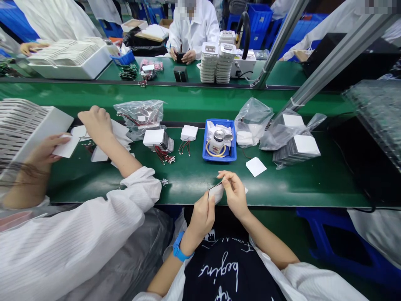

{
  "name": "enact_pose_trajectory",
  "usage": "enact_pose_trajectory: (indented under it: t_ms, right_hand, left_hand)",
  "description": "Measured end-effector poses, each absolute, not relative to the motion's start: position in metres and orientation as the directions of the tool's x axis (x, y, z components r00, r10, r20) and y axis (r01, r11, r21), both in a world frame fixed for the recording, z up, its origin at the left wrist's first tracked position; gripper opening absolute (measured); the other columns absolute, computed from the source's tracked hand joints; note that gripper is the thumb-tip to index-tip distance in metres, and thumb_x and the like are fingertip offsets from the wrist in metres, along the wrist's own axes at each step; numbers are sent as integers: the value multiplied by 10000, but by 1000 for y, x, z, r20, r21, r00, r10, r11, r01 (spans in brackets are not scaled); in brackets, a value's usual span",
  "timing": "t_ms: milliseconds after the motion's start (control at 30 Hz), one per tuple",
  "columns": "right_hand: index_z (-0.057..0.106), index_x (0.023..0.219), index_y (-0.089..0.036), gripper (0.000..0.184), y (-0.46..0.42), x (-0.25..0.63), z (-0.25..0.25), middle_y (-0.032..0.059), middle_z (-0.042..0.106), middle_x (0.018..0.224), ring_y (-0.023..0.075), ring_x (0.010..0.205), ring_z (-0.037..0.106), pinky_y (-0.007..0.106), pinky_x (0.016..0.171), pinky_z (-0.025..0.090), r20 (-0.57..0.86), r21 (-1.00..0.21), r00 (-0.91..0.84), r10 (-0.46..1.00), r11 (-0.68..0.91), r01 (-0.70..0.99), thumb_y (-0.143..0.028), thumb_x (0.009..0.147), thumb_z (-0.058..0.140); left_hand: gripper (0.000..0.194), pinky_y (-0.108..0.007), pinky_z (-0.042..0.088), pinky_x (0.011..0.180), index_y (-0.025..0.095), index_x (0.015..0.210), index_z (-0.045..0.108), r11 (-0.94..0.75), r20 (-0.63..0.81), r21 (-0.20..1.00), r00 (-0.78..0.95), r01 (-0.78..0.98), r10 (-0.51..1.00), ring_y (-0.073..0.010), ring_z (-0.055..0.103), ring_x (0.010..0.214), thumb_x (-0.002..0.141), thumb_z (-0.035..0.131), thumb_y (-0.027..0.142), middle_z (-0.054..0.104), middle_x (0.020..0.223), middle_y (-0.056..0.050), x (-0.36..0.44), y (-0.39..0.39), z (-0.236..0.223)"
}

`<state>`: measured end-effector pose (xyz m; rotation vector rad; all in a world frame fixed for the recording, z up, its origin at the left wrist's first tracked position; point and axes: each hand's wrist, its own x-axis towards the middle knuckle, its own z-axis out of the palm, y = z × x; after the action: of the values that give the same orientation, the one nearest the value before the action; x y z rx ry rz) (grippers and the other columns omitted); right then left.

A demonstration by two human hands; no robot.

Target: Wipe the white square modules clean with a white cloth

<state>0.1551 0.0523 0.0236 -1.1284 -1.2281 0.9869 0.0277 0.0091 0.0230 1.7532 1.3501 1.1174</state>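
Observation:
A thin white square panel (216, 193) with a dark edge is held tilted above the table's front edge. My left hand (202, 214) is closed on its lower left side, thumb on the white face. My right hand (234, 194) pinches at the panel's upper corner; exactly what lies between those fingertips is hard to see. A small white edge shows behind the right hand, its body hidden. Beyond my hands lies a single white square piece (256, 167). Straight ahead stands a blue tray (204, 146) with a white bottle (216, 144) and a yellow ring inside.
White panels with red-black wires (154, 138) are stacked left of the tray. Bagged panels (296, 148) stand at the right, near a metal post (300, 94). A co-worker's arm (115, 154) reaches over the table at left. Another person sits across the green bench (188, 200).

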Motion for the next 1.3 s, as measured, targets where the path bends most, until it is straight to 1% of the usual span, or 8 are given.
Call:
enact_pose_trajectory:
  t_ms: [167,467,667,833,1033,1167,1233,1300]
  right_hand:
    - [550,813,-224,220,53,156,30,23,689,761,210,986,685,386,886,541,118,-986,107,987,129,-104,-400,940,585]
    - [532,816,-227,259,55,157,23,-13,681,682,180,789,700,368,825,562,-9,-972,77,997,9,-233,-447,885,652]
    - [557,773,-216,313,62,171,11,6,676,684,179,769,688,364,795,568,-93,-957,129,987,-53,-285,-485,830,706]
    - [535,746,-217,345,68,185,2,-5,638,669,168,746,670,362,788,569,-97,-953,162,982,-44,-301,-499,808,722]
    - [517,740,-215,348,79,201,-3,-15,604,674,159,730,651,342,736,560,-68,-961,235,970,0,-276,-498,813,707]
    - [509,768,-220,314,87,214,2,-22,623,699,144,749,657,313,755,541,13,-982,306,952,70,-175,-480,856,662]
    - [523,826,-227,259,86,208,5,-21,662,722,146,768,672,315,786,536,59,-990,278,959,91,-104,-450,879,645]
    - [545,852,-224,211,84,189,7,-6,702,746,154,763,689,313,775,537,85,-995,164,983,91,-28,-408,893,639]
  left_hand:
    - [360,-235,487,582,144,1008,590,-206,170,904,126,375,977,-149,641,631,1052,289,335,677,765,-48,26,9,25]
    - [372,-250,466,622,135,1034,609,-113,61,948,181,297,982,-160,619,666,1045,313,360,679,797,-53,22,9,21]
    - [421,-272,504,687,142,1074,642,-48,7,971,172,233,985,-185,641,735,1035,331,423,705,860,-74,17,7,17]
    - [457,-271,499,664,143,1007,673,-5,-21,982,137,191,990,-169,596,662,1020,353,469,685,781,-51,14,7,15]
    - [501,-249,496,631,136,913,677,48,-53,987,30,154,998,-160,590,660,992,393,540,665,735,-38,10,2,13]
    - [512,-256,517,659,137,931,673,134,-113,988,-222,82,969,-182,641,725,952,445,595,689,780,-48,-19,-12,2]
    - [520,-273,532,691,135,931,681,197,-180,980,-325,22,928,-203,664,761,908,508,625,703,806,-59,-38,-22,-7]
    - [542,-287,540,709,129,928,687,245,-234,969,-332,-7,914,-220,674,793,881,536,648,713,827,-73,-52,-32,-14]
